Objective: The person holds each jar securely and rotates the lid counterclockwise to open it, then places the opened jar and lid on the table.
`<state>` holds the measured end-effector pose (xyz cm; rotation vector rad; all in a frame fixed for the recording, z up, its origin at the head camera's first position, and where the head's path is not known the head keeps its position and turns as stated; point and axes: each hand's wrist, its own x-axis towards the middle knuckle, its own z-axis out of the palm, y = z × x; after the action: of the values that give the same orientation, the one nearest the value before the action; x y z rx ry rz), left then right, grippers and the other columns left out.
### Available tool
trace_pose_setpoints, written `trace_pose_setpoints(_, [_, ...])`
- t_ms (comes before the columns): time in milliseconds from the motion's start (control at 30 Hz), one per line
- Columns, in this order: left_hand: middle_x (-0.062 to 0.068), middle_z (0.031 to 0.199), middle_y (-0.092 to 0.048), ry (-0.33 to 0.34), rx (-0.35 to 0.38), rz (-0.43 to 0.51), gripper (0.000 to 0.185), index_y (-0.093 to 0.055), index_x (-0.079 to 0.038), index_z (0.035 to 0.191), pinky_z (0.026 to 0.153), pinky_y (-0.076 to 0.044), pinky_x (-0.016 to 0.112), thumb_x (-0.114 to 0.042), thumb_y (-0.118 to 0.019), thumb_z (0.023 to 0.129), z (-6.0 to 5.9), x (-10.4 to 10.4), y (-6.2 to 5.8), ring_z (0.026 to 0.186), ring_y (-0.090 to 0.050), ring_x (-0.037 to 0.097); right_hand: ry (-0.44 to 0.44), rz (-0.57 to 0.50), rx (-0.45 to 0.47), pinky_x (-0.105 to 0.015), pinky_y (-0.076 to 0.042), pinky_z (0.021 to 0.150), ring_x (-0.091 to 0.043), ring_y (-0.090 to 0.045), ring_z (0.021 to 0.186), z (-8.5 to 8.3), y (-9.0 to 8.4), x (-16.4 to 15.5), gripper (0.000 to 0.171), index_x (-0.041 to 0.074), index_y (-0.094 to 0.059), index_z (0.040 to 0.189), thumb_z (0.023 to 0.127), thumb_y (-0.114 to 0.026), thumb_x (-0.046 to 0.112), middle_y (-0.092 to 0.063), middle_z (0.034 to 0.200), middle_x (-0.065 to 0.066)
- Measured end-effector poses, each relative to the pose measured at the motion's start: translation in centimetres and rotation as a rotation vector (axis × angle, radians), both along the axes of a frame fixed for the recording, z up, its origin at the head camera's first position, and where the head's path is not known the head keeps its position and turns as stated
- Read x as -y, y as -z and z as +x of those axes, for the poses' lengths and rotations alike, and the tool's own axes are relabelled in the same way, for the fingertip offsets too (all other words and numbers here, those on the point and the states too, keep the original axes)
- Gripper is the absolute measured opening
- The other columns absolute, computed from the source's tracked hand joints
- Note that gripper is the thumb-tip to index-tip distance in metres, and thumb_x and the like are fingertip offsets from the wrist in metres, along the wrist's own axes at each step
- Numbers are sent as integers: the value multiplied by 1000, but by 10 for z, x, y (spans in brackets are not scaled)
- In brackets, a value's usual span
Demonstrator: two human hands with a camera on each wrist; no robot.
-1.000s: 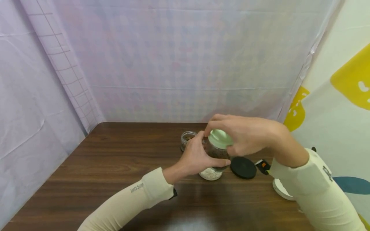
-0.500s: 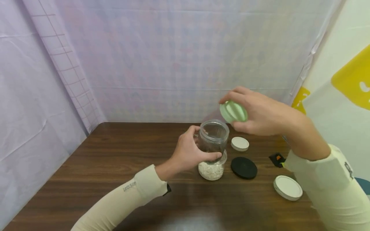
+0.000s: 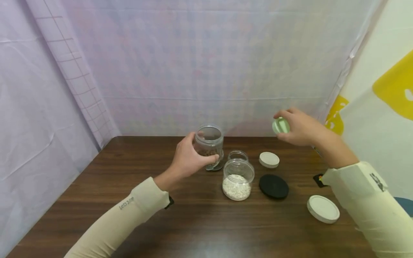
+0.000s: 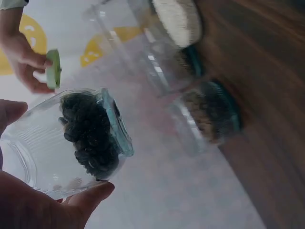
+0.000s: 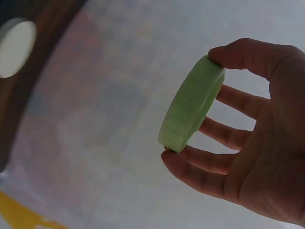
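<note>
Around a clear open jar [image 3: 209, 142], my left hand [image 3: 186, 157] curls its fingers and thumb. Dark, bean-like pieces [image 4: 90, 136] lie at its base in the left wrist view. Lifted off to the right, my right hand [image 3: 301, 128] pinches a pale green screw lid [image 5: 190, 105] by its rim, thumb on one side and fingers on the other. An open jar of white flakes or grains [image 3: 237, 187] stands on the table between the hands, with a smaller open jar [image 3: 238, 154] right behind it. The left wrist view shows another jar with brown pieces [image 4: 202, 114].
Two white lids [image 3: 269, 159] [image 3: 323, 209] and a black lid [image 3: 274, 186] lie on the right part of the brown wooden table [image 3: 135, 179]. A pale curtain [image 3: 206, 71] hangs behind the table's far edge.
The green lid has come off the jar and moved right and up in my right hand. My left hand has carried the jar left, away from above the jar of white grains.
</note>
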<state>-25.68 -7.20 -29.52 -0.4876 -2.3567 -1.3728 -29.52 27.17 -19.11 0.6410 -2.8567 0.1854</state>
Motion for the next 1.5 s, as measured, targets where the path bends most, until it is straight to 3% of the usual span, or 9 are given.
trace_pose_setpoints(133, [5, 119, -66, -52, 87, -19, 73, -56, -11, 129, 88, -56, 42, -36, -92, 71, -5, 5, 11, 107, -65, 24, 24, 13, 52, -40, -47, 64, -32, -56, 86, -19, 27, -15, 57, 6, -53, 138, 88, -72, 28, -51, 131, -29])
trace_pose_setpoints(300, [6, 115, -67, -105, 169, -68, 76, -57, -11, 124, 85, -57, 41, -43, -94, 66, -9, 8, 24, 103, -66, 24, 28, 40, 75, -48, -50, 71, -35, -58, 92, -32, 53, -22, 56, 4, -56, 131, 86, -74, 32, -56, 125, -28])
trace_pose_setpoints(600, [9, 114, -67, -139, 232, -238, 81, -58, -9, 123, 88, -55, 46, -47, -95, 63, -10, 6, 42, 106, -63, 30, 66, 91, 142, -59, -48, 86, -46, -59, 110, -44, 84, -27, 55, -1, -58, 128, 87, -75, 32, -58, 128, -31])
trace_pose_setpoints(833, [7, 105, -69, -127, 242, -266, 78, -60, -6, 113, 87, -54, 44, -45, -98, 58, -12, 7, 50, 99, -65, 27, 95, 93, 236, -51, -50, 79, -35, -59, 94, -50, 110, -28, 56, -1, -57, 129, 86, -75, 30, -57, 120, -28])
trace_pose_setpoints(1233, [10, 113, -70, -158, 265, -286, 82, -60, -8, 119, 92, -54, 46, -45, -99, 57, -13, 7, 52, 107, -65, 31, 138, 96, 266, -55, -49, 83, -41, -58, 103, -53, 115, -34, 55, -2, -58, 127, 86, -75, 29, -58, 120, -30])
trace_pose_setpoints(1367, [12, 116, -70, -142, 268, -273, 88, -58, -6, 127, 94, -53, 47, -43, -99, 58, -12, 6, 52, 110, -65, 32, 158, 120, 335, -55, -49, 86, -44, -57, 111, -54, 119, -37, 58, -4, -56, 130, 85, -74, 29, -58, 124, -32])
trace_pose_setpoints(1500, [14, 125, -66, -121, 283, -258, 101, -49, -4, 140, 98, -52, 49, -41, -98, 61, -9, 6, 53, 116, -63, 34, 171, 132, 445, -51, -51, 82, -40, -59, 107, -55, 126, -39, 56, -5, -56, 128, 85, -74, 25, -60, 123, -30])
